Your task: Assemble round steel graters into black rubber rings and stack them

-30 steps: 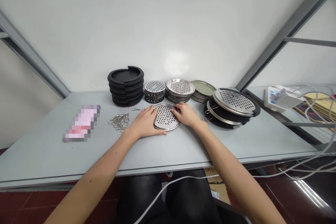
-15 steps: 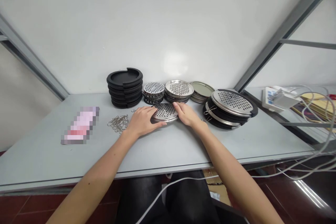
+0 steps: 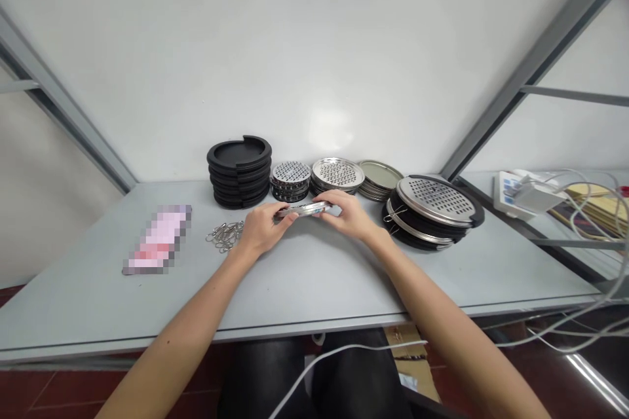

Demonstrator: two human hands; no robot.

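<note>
A round perforated steel disc [image 3: 303,210] is held nearly edge-on just above the grey table [image 3: 314,281]. My left hand [image 3: 261,228] grips its left rim with fingers curled. My right hand [image 3: 348,213] grips the right rim the same way. Behind the disc stand a stack of black round trays [image 3: 240,170], a small stack of perforated discs [image 3: 291,179], a larger stack of perforated discs [image 3: 338,174] and a pile of plain metal lids [image 3: 380,177].
A heap of metal clips [image 3: 225,234] lies left of my left hand, and a pink pixelated packet [image 3: 158,239] further left. A tilted pile of black trays topped by a perforated disc [image 3: 432,207] sits at the right. White cables [image 3: 565,327] and a power strip [image 3: 515,191] are at far right.
The disc lay flat on the table under both hands; it has been lifted and tilted until it shows almost edge-on. The view shifted slightly.
</note>
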